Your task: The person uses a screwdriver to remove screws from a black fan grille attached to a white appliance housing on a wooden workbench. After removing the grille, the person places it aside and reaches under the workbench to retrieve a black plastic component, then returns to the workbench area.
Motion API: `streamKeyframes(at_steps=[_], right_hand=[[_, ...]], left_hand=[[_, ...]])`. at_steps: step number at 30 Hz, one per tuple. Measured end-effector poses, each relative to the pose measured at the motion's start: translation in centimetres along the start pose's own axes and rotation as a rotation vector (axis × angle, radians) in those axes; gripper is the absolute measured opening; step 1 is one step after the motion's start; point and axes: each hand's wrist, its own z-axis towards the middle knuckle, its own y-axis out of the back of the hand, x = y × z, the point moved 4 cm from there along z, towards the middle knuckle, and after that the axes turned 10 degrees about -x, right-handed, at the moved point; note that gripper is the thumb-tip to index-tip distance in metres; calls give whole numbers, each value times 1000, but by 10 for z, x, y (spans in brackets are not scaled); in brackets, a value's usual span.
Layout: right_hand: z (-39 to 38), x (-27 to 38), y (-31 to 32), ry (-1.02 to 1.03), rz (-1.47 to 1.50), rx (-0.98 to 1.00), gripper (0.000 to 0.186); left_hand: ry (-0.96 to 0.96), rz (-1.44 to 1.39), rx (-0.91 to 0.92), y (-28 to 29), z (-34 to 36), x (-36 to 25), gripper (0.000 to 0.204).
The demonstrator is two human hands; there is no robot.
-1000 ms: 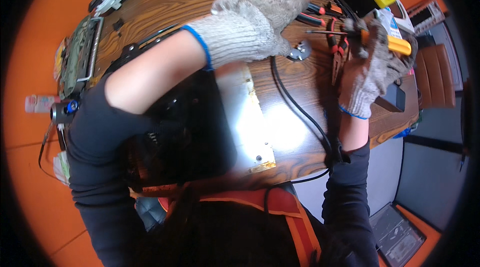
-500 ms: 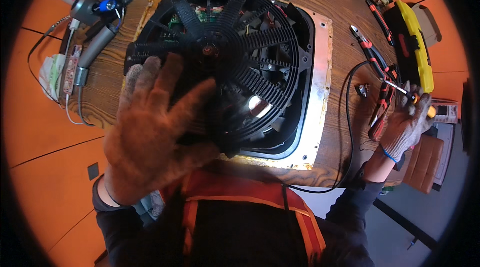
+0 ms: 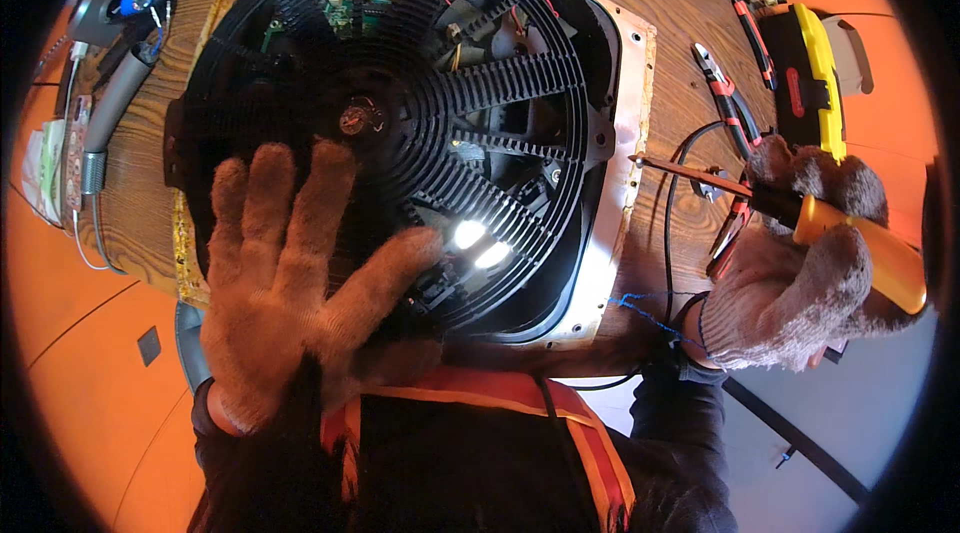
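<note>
Nearest, at the body, is a red apron (image 3: 480, 388) with orange edging. Clock directions run from the hub of the fan. At 7 o'clock the gloved left hand (image 3: 270, 303) lies open over the black fan (image 3: 500, 83), fingers spread; how firmly it presses, I cannot tell. Between 3 and 4 o'clock the gloved right hand (image 3: 770, 303) is closed round the yellow handle of a screwdriver (image 3: 818, 217), its tip pointing to 9 o'clock above the panel's edge. The fan sits on a metal panel (image 3: 625, 83) with rusty edges, on the wooden bench (image 3: 670, 23). A black cable (image 3: 668, 233) curves beside the panel at 4 o'clock. Farther out at 3 o'clock are red-and-black pliers (image 3: 735, 113), then a yellow-and-black toolbox (image 3: 830, 83). At 9 o'clock lies a grey tube (image 3: 115, 98); at 12, through the grille, shows a green circuit board (image 3: 355, 13).
</note>
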Motion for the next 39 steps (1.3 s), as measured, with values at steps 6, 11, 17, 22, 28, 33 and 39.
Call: streamKeyframes(at_steps=[6, 11, 17, 22, 28, 33, 39], right_hand=[[6, -11, -5, -185, 5, -50, 75], [-6, -17, -13, -49, -5, -51, 57], [-9, -23, -19, -94, 142, -98, 64], [-2, -21, -18, -80, 25, -43, 62], [0, -22, -15, -107, -24, 42, 58], [6, -21, -12, -132, -55, 121, 56], [19, -18, -10, -171, -106, 254, 54]], left_hand=[[-93, 103, -98, -8, -5, 4, 64], [-136, 182, -130, -12, -5, 6, 56], [-65, 132, -94, -8, -4, 4, 40], [-63, 155, -118, -9, -3, 3, 27], [-29, 160, -130, -10, -5, 0, 19], [-34, 142, -105, -10, -5, 1, 26], [-70, 144, -88, -9, -4, 4, 26]])
